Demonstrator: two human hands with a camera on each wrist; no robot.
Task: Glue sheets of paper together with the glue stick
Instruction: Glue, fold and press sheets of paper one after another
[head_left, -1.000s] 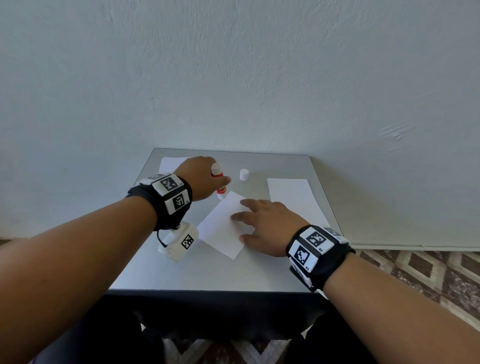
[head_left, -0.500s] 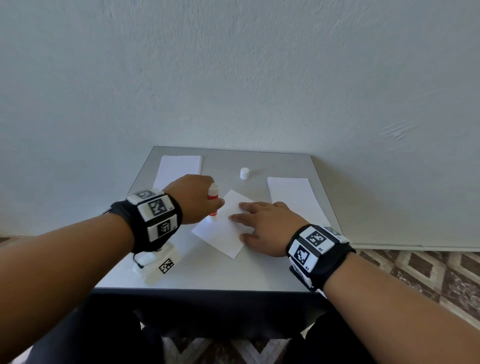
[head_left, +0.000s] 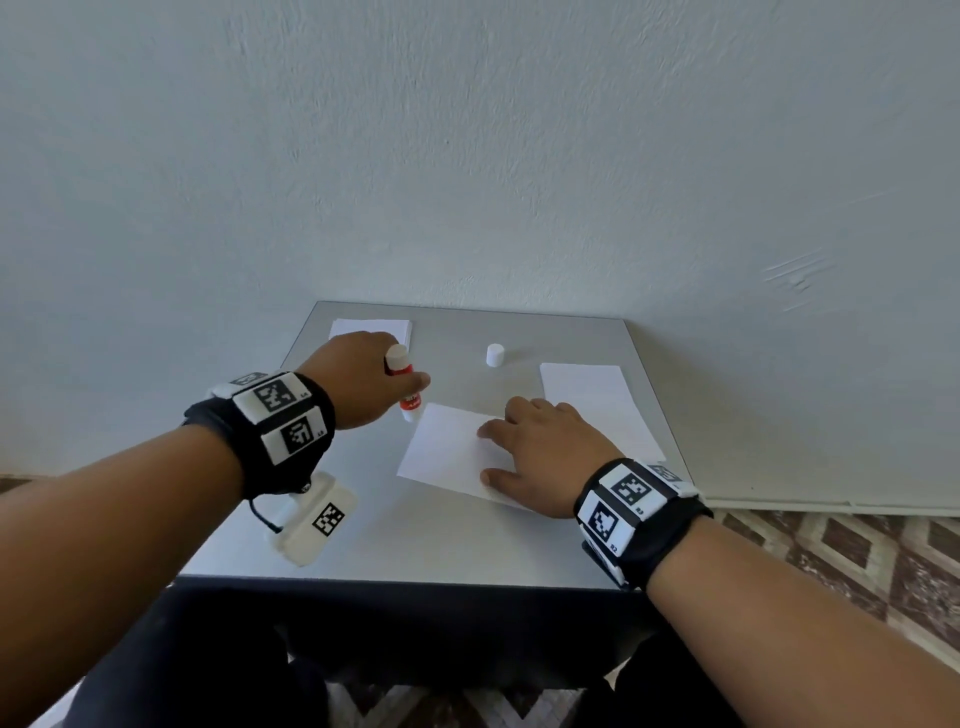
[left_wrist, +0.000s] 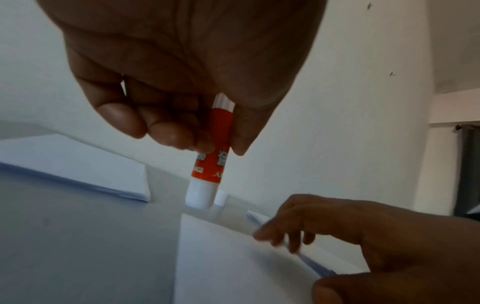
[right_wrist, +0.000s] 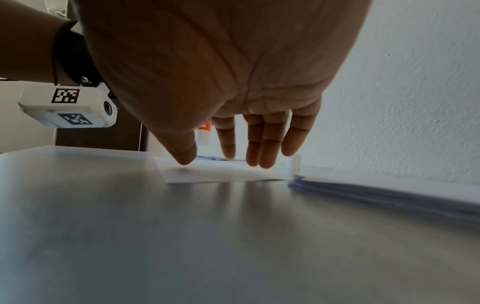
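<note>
1. Nearest you, your right hand (head_left: 540, 452) lies flat with fingers straight and spread; its grip holds nothing, the fingertips (right_wrist: 262, 160) pressing down on the loose white rectangular sheet of paper (head_left: 441, 452) in the middle of the grey smooth worktop (head_left: 415, 540).
2. That sheet sits turned at an angle to the worktop's edges, its near-right part covered by your palm.
3. Just to your right of that hand lies a white stack of paper sheets (head_left: 597, 405), flat on the worktop.
4. Further out, your left hand (head_left: 363, 379) has its grip closed around the red-and-white cylindrical glue stick (left_wrist: 210, 162), thumb on one side and curled fingers on the other.
5. You hold the stick nearly upright, white end (left_wrist: 200, 197) down, at the far-left corner of the angled sheet; whether it touches the paper cannot be told.
6. Beyond your left hand, a second white paper stack (head_left: 363, 327) lies at the worktop's far-left corner.
7. Farthest centre, the small white cylindrical cap (head_left: 495, 355) stands alone, well apart from the stick.
</note>
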